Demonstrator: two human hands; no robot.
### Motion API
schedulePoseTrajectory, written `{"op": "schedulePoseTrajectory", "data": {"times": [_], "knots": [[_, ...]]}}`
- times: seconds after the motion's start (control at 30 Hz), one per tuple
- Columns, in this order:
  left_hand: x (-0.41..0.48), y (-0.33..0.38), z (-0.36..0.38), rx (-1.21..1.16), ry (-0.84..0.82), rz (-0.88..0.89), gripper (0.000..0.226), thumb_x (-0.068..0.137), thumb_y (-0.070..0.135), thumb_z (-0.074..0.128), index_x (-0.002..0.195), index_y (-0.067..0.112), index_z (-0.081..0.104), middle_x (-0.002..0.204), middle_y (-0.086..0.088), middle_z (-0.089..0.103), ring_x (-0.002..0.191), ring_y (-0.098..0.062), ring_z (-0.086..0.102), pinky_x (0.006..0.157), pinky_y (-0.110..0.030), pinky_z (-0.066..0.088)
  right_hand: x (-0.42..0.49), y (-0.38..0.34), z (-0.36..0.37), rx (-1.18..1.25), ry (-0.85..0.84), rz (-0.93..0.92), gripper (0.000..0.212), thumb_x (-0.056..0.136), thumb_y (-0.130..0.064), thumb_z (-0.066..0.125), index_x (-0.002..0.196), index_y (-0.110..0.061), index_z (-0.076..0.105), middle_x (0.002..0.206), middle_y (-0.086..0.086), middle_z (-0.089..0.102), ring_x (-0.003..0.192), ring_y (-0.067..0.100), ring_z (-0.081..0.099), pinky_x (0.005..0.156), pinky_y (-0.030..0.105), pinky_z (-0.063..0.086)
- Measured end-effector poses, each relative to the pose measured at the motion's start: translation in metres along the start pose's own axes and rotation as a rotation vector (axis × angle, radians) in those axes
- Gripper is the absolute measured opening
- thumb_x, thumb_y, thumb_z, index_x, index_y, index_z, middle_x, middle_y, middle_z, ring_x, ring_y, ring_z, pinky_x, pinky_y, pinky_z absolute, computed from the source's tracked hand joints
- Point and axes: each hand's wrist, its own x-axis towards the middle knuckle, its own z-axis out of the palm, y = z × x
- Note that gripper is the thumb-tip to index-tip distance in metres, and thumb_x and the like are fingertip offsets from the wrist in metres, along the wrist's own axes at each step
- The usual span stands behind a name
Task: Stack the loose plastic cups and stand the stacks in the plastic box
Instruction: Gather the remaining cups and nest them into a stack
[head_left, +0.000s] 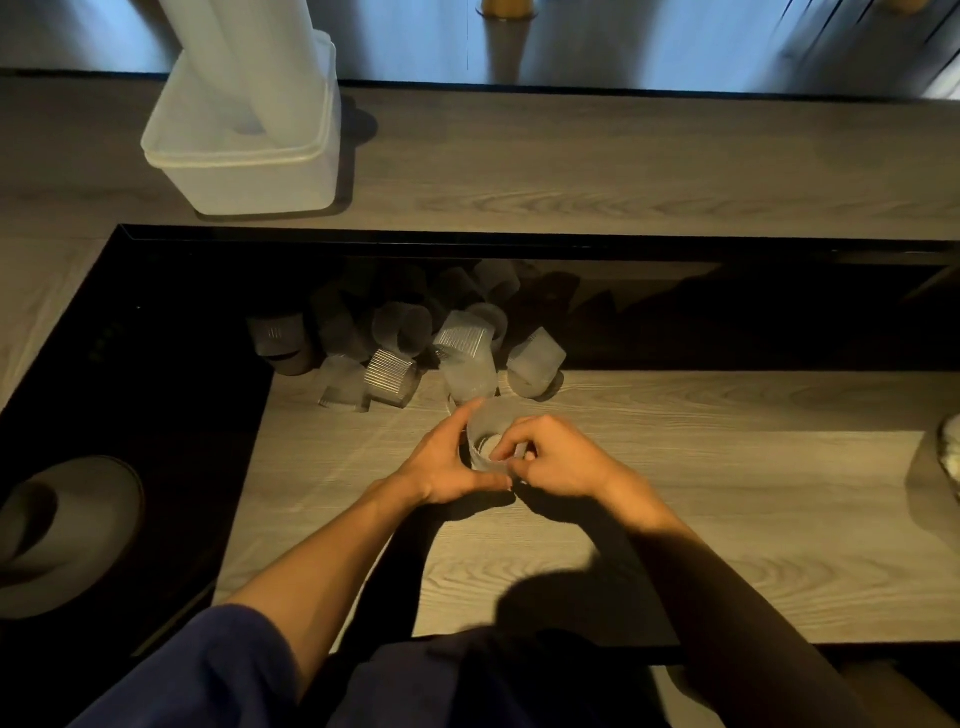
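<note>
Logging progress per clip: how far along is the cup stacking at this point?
Partly done. Tall stacks already stand in the plastic box. In hand: the left hand and right hand hold a cup; whether others are nested inside it is unclear. Left to do: a pile of loose cups lies unstacked just beyond the hands.

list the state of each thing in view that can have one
plastic box: open, no lid on it
cup stacks: standing in the box
loose plastic cups: unstacked, heaped, mostly on their sides
held cup: mouth up, gripped by both hands
left hand: grips the cup's side
right hand: pinches the cup's rim
</note>
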Motion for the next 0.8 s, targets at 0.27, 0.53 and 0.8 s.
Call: {"op": "schedulePoseTrajectory", "data": {"times": [0.27, 0.53, 0.8], "knots": [[0.003, 0.003, 0.001, 0.055, -0.019, -0.006, 0.099, 0.066, 0.04, 0.094, 0.149, 0.029, 0.041, 0.135, 0.007, 0.056, 0.124, -0.014, 0.055, 0.102, -0.033, 0.049, 0.013, 0.006, -0.018, 0.226, -0.139, 0.022, 0.02, 0.09, -0.019, 0.076, 0.108, -0.027, 0.074, 0.107, -0.013, 0.073, 0.088, -0.006, 0.067, 0.084, 0.021, 0.053], [0.005, 0.004, -0.005, 0.092, -0.024, -0.006, 0.113, 0.063, 0.045, 0.094, 0.156, 0.031, 0.03, 0.149, 0.005, 0.048, 0.132, -0.013, 0.049, 0.111, -0.034, 0.042, 0.049, 0.025, -0.045, 0.051, 0.574, 0.189, 0.027, 0.089, -0.014, 0.075, 0.115, -0.019, 0.069, 0.109, 0.002, 0.055, 0.098, 0.018, 0.057, 0.088, 0.033, 0.05], [0.005, 0.004, -0.004, 0.077, -0.021, 0.024, 0.103, 0.066, 0.04, 0.094, 0.152, 0.03, 0.037, 0.14, 0.007, 0.054, 0.124, -0.009, 0.052, 0.108, -0.032, 0.045, 0.06, 0.032, -0.025, -0.252, 0.327, 0.288, 0.069, 0.087, -0.016, 0.075, 0.144, -0.033, 0.04, 0.145, 0.012, 0.039, 0.133, 0.037, 0.041, 0.106, 0.051, 0.047]]}}
